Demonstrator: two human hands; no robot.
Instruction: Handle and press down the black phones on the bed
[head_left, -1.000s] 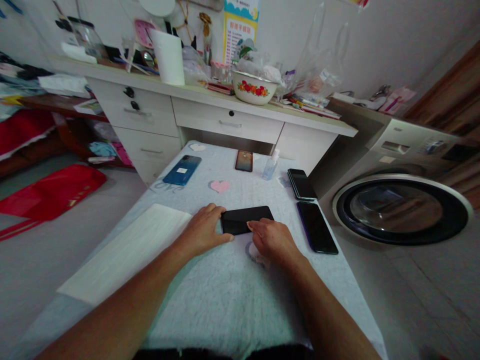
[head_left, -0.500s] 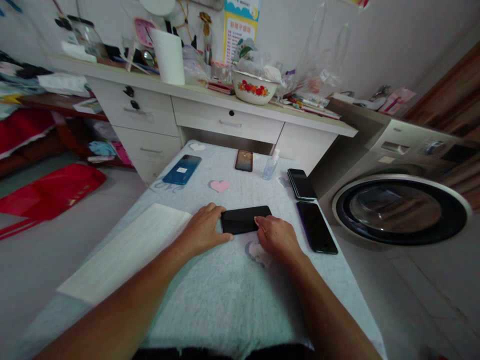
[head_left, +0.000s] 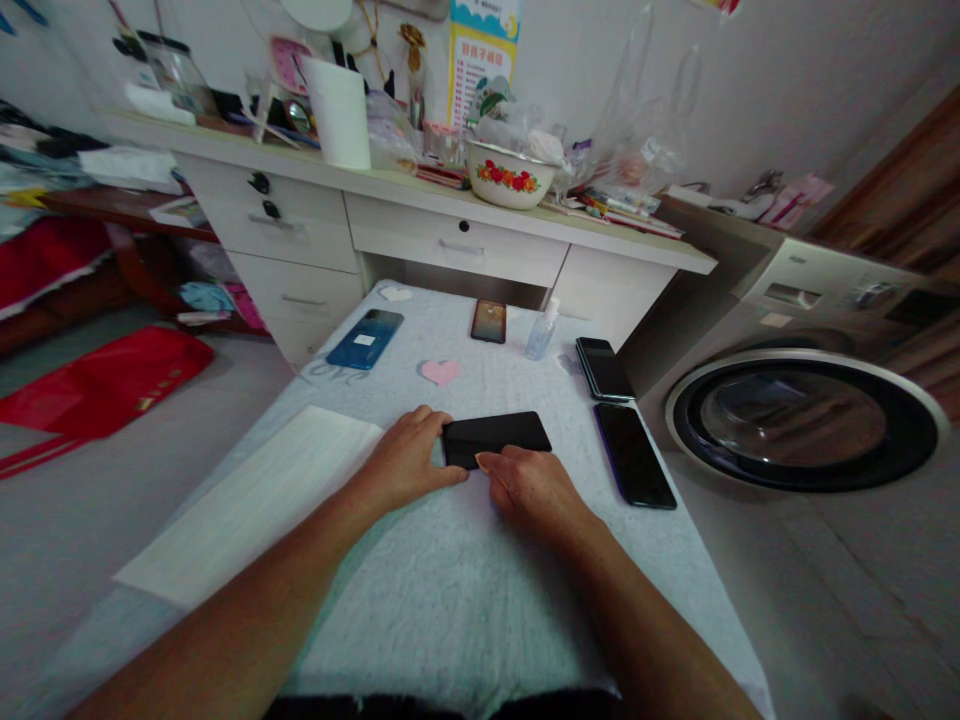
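Note:
A black smartphone [head_left: 499, 430] lies screen up on the cloth-covered table, long side across my view. My left hand [head_left: 411, 452] grips its left end, fingers at the far corner and thumb by the near corner. Over the phone's near edge is my right hand [head_left: 531, 488], fingers curled together with the tips at the screen's lower rim. Whatever those fingers may pinch is hidden or too small to name. To the right rests a second dark phone [head_left: 636, 455] with a purple edge. Beyond it sits a dark phone with a pale edge [head_left: 604, 368].
A blue phone [head_left: 365, 339] and a brown phone [head_left: 489, 321] lie toward the table's far side, near a clear spray bottle [head_left: 541, 330]. A folded white cloth or paper [head_left: 251, 505] is at left. Behind stand a drawer desk [head_left: 457, 240] and a washing machine [head_left: 802, 330].
My right hand has slid left and nearer along the phone, from its right part to the near edge. My left hand and the phone stay in place.

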